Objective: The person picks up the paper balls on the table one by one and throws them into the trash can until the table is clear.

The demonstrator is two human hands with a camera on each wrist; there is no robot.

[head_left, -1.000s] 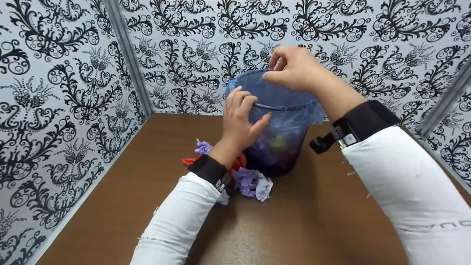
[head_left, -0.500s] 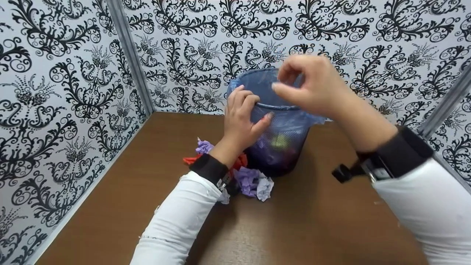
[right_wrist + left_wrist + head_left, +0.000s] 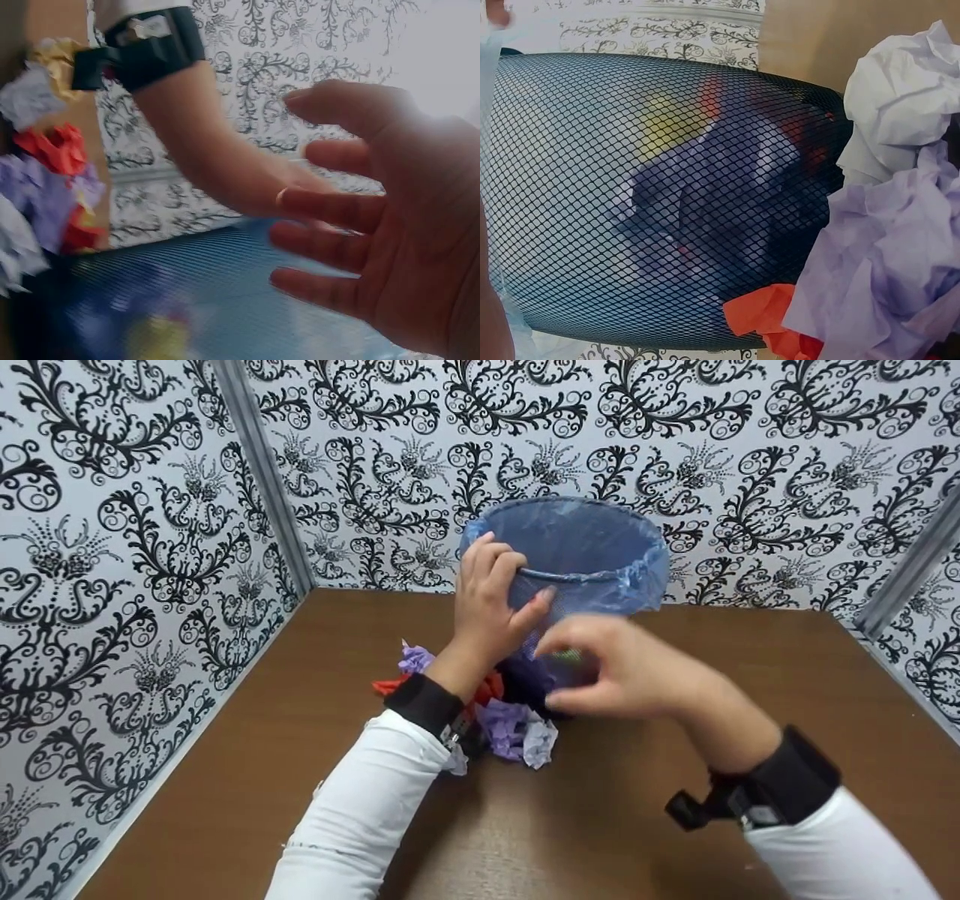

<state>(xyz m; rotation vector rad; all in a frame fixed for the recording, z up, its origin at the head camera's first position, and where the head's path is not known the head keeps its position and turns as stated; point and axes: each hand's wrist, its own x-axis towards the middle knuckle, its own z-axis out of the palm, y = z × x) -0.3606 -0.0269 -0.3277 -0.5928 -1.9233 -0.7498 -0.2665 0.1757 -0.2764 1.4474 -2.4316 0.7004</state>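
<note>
A dark mesh wastebasket (image 3: 577,202) stands on the table, lined with a blue plastic bag (image 3: 643,581) folded over its rim. My left hand (image 3: 484,596) grips the near left part of the rim, fingers over the edge and thumb on the outside. My right hand (image 3: 630,667), blurred and holding nothing, hovers in front of the basket with fingers bent and thumb apart; its fingers look spread in the right wrist view. Crumpled paper in purple, yellow and red shows through the mesh. Beside the base lie a purple paper ball (image 3: 504,727) and a white paper ball (image 3: 538,742).
Red crumpled paper (image 3: 491,688) lies partly behind my left wrist, with another purple ball (image 3: 415,658) to its left. A yellow paper ball (image 3: 60,64) shows in the right wrist view. Patterned wall panels (image 3: 375,472) enclose the brown table (image 3: 315,645).
My right hand has left the area over the basket's mouth, moving right and then down in front of the basket. My left hand keeps its grip on the rim.
</note>
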